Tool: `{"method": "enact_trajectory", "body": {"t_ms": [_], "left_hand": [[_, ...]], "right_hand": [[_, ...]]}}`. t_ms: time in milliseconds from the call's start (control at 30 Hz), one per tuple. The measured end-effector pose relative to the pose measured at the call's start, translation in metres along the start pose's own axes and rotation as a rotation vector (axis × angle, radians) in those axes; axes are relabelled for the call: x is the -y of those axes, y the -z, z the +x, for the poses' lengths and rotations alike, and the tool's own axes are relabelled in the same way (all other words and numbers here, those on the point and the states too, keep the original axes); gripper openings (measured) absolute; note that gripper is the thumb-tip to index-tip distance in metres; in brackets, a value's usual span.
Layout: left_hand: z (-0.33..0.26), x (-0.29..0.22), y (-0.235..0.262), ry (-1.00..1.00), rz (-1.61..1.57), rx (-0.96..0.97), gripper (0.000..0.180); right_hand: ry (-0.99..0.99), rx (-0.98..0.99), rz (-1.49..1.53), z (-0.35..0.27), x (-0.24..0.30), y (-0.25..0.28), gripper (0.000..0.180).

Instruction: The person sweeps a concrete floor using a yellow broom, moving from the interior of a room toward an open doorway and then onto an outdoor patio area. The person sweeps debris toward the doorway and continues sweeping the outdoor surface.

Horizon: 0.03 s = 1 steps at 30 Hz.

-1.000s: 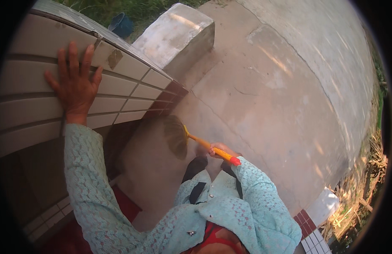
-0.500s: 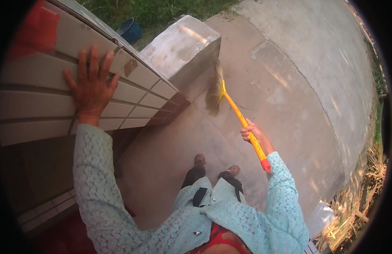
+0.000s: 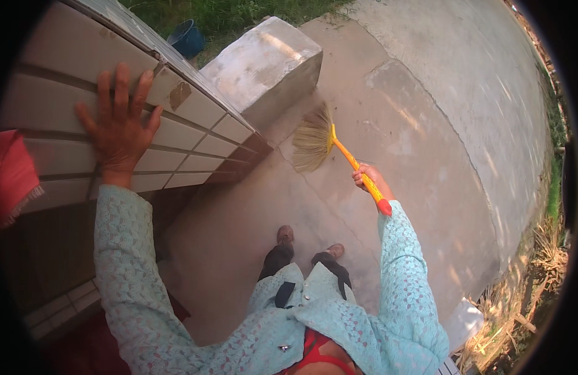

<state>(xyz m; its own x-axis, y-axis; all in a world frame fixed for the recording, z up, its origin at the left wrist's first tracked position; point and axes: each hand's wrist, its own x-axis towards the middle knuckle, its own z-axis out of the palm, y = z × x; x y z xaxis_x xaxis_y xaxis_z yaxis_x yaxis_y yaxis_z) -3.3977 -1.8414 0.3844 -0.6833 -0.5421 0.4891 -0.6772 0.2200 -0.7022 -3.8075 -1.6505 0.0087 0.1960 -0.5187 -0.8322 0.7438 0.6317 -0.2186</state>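
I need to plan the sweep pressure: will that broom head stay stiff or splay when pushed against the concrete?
The broom head is a fan of thin straw-like bristles, so it will probably bend and splay under pressure. The right hand holds it by one slim yellow handle, so it seems light. Its red-capped end looks smooth, possibly slippery.

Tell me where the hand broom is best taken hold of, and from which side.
Grip the hand broom on its yellow handle near the red end cap, where the right hand already wraps it, coming from the person's right. The straight, slim handle suits closed fingers; the splayed straw head, pointing toward the concrete block, probably gives no firm hold. The left hand lies flat on the tiled wall.
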Motion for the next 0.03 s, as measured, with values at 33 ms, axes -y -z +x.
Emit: {"method": "enact_trajectory", "body": {"t_ms": [33], "left_hand": [[0.0, 0.0004, -0.0012, -0.008, 0.017, 0.008, 0.065]], "right_hand": [[0.048, -0.042, -0.136, -0.0046, 0.0057, 0.0058, 0.025]]}}
